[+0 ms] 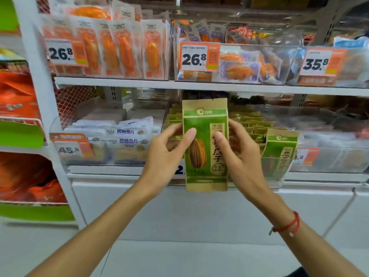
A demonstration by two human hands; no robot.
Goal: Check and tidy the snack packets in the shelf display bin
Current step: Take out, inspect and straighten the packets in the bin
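Observation:
A green and brown sunflower-seed packet point(205, 124) is held upright in front of the lower shelf. My left hand point(167, 156) pinches its left edge, thumb on the front. My right hand point(237, 158) pinches its right side, thumb on the front as well. Behind it stands a clear display bin point(279, 166) holding several more of the same packets point(253, 126) in rows. One packet point(279, 152) leans against the bin's front wall on the right.
A clear bin of white fish-slice packets point(127, 134) sits to the left on the same shelf. The upper shelf point(199, 84) carries bins of orange snack packs point(119, 50) with price tags. A white cabinet front point(199, 212) lies below. Orange and green displays point(18, 108) stand at far left.

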